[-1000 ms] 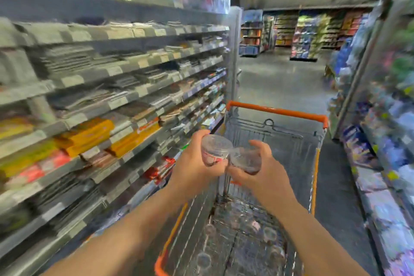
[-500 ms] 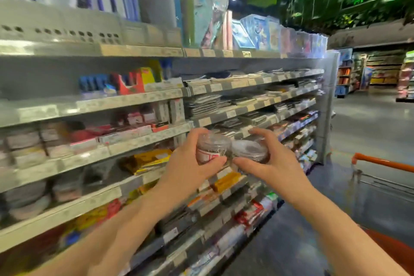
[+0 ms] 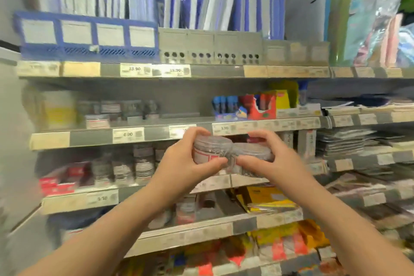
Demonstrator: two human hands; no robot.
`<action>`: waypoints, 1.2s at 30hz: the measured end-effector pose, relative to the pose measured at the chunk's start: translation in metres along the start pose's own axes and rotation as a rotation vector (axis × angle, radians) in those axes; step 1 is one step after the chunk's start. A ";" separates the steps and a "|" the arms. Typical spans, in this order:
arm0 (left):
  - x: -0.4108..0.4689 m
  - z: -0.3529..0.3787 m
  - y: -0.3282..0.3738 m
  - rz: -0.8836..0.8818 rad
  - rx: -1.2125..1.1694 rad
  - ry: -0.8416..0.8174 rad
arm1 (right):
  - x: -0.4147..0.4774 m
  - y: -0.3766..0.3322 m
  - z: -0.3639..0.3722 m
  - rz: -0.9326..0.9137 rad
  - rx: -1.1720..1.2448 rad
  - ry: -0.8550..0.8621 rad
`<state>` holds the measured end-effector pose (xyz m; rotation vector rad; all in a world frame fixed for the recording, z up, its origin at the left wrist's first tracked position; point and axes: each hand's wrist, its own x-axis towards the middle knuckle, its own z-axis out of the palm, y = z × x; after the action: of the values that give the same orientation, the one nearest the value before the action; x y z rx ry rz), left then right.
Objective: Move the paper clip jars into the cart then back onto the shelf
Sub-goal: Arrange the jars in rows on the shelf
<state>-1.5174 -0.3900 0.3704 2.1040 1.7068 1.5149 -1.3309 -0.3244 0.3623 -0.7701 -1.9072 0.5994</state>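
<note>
Two paper clip jars (image 3: 210, 152) touching mid-frame | left hand (image 3: 179, 163) gripped one, right hand (image 3: 272, 163) the other | I judged bumping could loosen grips.

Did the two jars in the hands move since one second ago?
Yes. Both jars, then above the cart, are now held in front of the shelf, near its price rail.

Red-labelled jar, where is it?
The red-labelled jar is centre of the head view, in the left hand, touching the second jar in the right hand.
</note>
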 end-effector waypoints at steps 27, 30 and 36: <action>0.164 -0.126 -0.174 -0.258 0.453 0.402 | 0.320 0.005 0.196 0.002 -0.132 -0.551; 0.168 -0.127 -0.184 -0.246 0.466 0.370 | 0.324 0.003 0.209 -0.013 -0.346 -0.621; 0.172 -0.131 -0.197 -0.204 0.513 0.321 | 0.327 0.009 0.221 -0.131 -0.435 -0.561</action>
<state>-1.7638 -0.2473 0.4382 1.8536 2.5719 1.5423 -1.6405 -0.0981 0.4572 -0.7894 -2.6387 0.3374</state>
